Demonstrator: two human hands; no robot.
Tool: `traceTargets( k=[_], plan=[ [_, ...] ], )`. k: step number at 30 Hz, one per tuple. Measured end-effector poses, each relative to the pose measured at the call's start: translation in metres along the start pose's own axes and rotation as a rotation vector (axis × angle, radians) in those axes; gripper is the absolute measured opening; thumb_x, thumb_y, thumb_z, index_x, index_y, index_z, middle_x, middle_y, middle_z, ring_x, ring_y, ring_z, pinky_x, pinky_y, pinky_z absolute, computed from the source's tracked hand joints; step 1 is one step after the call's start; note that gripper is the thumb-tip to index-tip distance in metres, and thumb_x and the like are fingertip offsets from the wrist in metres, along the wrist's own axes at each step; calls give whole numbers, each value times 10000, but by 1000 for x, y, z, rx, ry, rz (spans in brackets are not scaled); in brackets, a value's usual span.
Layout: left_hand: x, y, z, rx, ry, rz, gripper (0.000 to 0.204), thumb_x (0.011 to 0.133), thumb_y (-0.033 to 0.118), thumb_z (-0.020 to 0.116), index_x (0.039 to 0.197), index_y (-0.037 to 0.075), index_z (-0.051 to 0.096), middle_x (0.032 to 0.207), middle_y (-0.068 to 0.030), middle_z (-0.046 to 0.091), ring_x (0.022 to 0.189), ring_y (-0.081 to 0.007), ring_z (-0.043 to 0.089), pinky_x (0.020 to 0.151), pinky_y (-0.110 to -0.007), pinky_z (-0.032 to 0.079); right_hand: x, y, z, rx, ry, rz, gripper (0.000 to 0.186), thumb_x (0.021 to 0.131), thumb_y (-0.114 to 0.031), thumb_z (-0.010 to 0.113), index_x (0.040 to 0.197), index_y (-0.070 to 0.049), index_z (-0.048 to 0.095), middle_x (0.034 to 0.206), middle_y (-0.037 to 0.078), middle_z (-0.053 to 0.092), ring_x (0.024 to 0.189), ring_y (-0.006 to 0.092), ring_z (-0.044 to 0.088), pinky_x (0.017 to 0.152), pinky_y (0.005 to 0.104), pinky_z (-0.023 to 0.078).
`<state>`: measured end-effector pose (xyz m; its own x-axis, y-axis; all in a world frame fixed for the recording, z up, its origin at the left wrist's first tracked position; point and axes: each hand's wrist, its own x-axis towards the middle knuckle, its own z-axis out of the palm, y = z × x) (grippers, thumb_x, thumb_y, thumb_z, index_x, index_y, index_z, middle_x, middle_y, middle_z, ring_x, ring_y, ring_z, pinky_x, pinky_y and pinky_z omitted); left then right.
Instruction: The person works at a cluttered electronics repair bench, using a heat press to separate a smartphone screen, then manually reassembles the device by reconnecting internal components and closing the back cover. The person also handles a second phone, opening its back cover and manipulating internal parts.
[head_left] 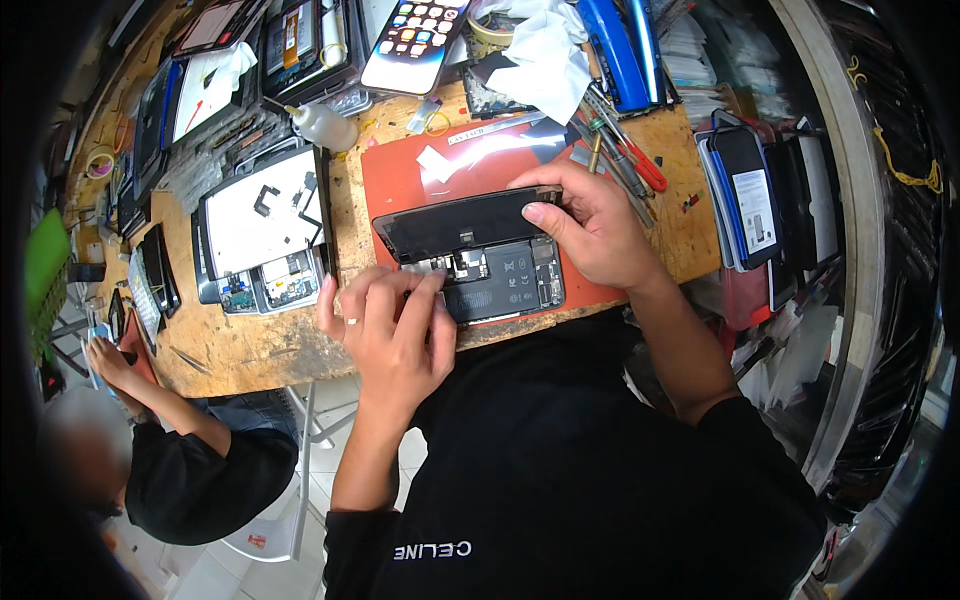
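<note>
An opened smartphone lies in front of me on a red work mat [390,180], its battery and circuit parts bare in the phone body [500,285]. Tilted up along the far long side of the body is the dark screen panel [450,222]. My right hand [600,225] pinches the panel's right end, thumb on the near face and fingers behind. My left hand [395,330] is at the body's left end, fingers bent and spread. Its index fingertip reaches the parts near the panel's lower edge; nothing shows in its grasp, though the fingers partly hide that end.
Left of the mat sit a white tablet-like panel [262,215] with small black parts and a dropper bottle [328,127]. A lit phone [415,45] lies at the back. Tools, including red-handled pliers [640,165], crowd the mat's right. Another person [205,470] works at far left.
</note>
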<state>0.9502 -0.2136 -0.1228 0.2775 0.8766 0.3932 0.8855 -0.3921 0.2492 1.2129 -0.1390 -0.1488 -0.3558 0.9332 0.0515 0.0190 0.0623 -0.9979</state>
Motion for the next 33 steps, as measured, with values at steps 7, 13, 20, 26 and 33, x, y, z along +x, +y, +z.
traceTargets(
  k=[7,13,20,26,33],
  plan=[
    [-10,5,5,40,-10,68,365,826,182,727,1173,199,841,983,16,700,1159,-253,617,1246,-534,213,-1,1,-1,-9,-18,22,260,1084,21,633,1342,53,638,1213,103,736,1113,142,717,990,311,596],
    [-11,6,11,137,-35,112,391,860,255,760,1242,226,834,1056,49,713,1210,-210,605,1236,-542,199,1,0,1,-16,-5,1,263,1082,23,636,1343,53,643,1197,102,742,1101,139,722,988,307,599],
    [-6,9,10,132,-66,114,405,857,246,754,1252,197,828,1092,23,715,1255,-227,602,1234,-541,212,-1,-1,0,-44,-4,-27,231,1072,21,654,1300,55,669,1194,99,743,1094,141,721,976,307,601],
    [-6,18,3,156,-126,110,482,847,247,744,1312,129,794,1175,-24,707,1291,-253,594,1229,-511,244,-8,-11,1,-119,-30,-56,192,1045,38,676,1234,42,706,1174,103,750,1074,143,726,925,306,600],
    [-8,27,9,160,-163,52,525,850,207,713,1365,120,770,1154,-63,672,1266,-312,559,1210,-538,260,-13,-12,4,-313,12,-337,210,926,58,758,1119,-23,768,1083,112,798,1025,273,769,914,382,563]
  ],
)
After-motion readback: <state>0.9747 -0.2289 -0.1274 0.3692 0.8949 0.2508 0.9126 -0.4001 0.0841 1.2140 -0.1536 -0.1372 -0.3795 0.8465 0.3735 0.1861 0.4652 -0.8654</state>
